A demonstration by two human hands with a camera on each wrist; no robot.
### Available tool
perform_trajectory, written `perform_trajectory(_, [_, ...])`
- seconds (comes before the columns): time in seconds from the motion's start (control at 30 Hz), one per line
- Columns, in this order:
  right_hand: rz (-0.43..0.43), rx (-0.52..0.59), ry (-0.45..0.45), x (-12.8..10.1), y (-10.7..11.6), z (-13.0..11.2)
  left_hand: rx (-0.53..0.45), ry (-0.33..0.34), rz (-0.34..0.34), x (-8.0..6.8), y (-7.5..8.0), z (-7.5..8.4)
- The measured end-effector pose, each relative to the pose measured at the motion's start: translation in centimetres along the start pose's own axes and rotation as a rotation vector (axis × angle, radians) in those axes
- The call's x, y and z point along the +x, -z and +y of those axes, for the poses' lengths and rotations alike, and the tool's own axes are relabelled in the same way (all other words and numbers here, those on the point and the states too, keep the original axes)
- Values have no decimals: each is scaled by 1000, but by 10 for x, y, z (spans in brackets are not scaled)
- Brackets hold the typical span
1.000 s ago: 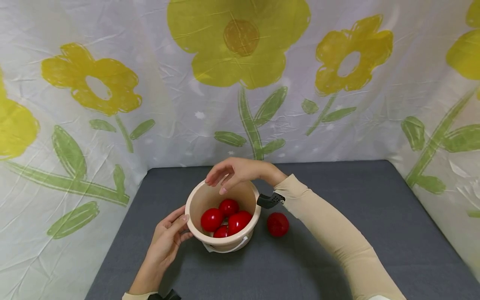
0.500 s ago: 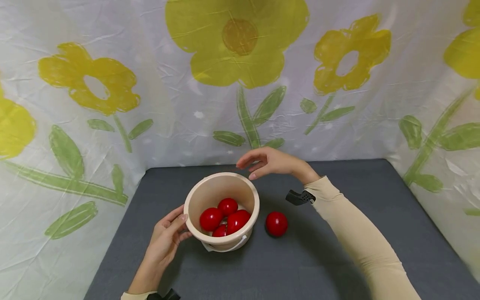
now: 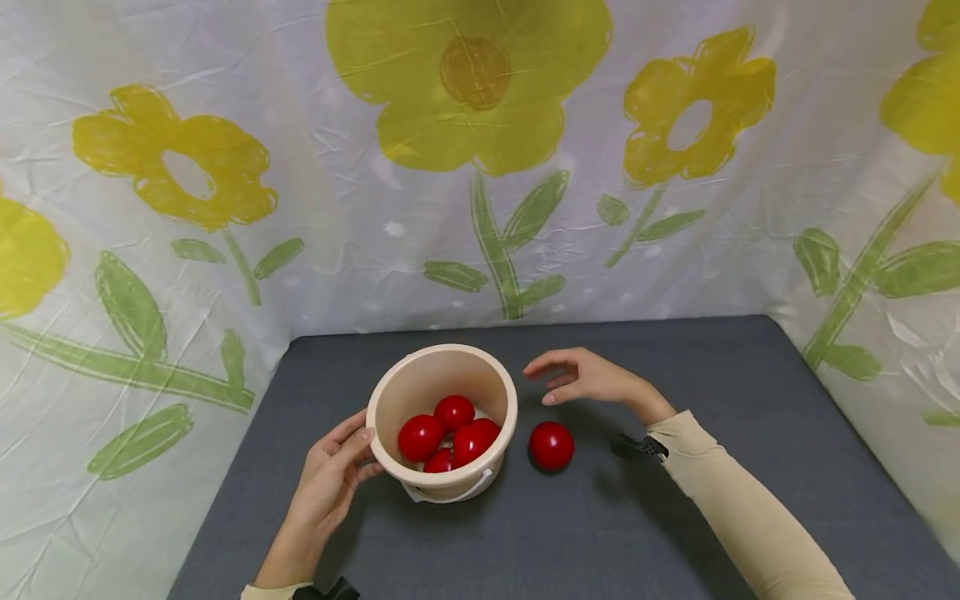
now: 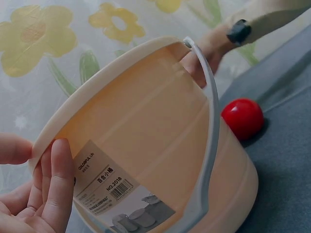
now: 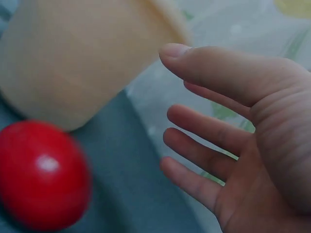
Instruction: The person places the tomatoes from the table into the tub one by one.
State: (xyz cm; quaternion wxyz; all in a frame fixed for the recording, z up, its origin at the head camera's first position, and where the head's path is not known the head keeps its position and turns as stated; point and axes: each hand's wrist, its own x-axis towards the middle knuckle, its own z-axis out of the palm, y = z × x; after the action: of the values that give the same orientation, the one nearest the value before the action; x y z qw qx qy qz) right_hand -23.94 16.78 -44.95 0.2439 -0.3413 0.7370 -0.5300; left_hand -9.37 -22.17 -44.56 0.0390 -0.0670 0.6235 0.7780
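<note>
A cream plastic bucket (image 3: 390, 454) stands on the grey table (image 3: 675, 517) with several red balls (image 3: 450, 429) inside. My left hand (image 3: 330, 475) holds its left wall, thumb on the rim and fingers (image 4: 51, 187) flat against the side of the bucket (image 4: 146, 141). One more red ball (image 3: 551, 446) lies on the table just right of the bucket. My right hand (image 3: 581, 379) hovers empty above and behind that ball, fingers loosely spread. In the right wrist view the open palm (image 5: 252, 136) faces the ball (image 5: 41, 174) and the bucket (image 5: 73, 58).
A white cloth with yellow flowers (image 3: 472, 83) hangs close behind and on both sides of the table. The bucket's pale handle (image 4: 206, 145) lies folded down along its near side. Bare grey surface stretches to the right and front.
My right hand has drawn away from over the bucket, moving right and down toward the loose red ball. The left hand and bucket have stayed put.
</note>
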Motion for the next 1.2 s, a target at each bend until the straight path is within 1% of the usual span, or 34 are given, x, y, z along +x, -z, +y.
perform_trajectory(0.1, [-22,-21,-14,-8,-9,13,8,3,4,0,0,0])
perform_trajectory(0.27, [-38,-53,-38,-19,-25,28,5,12,19,0,-1,1])
perform_trajectory(0.47, [-30,-61,-48,-27,-40,49,3,14,22,0,-1,1])
perform_trajectory(0.63, [-5,-134,-46,-31,-45,58,3,13,23,-1,-2,1])
perform_trajectory(0.7, [9,-158,-51,-32,-46,59,2,13,23,-1,-2,1])
perform_trajectory(0.87, [19,-172,-68,-34,-48,56,2,8,14,-1,-2,0])
perform_trajectory(0.97, [21,-183,-63,-35,-46,53,1,3,10,-1,-2,0])
perform_trajectory(1.07, [36,-186,-48,-34,-41,46,-1,0,11,-1,-1,0])
perform_trajectory(1.2, [64,-173,-21,-31,-27,30,-2,-1,11,-1,-1,0])
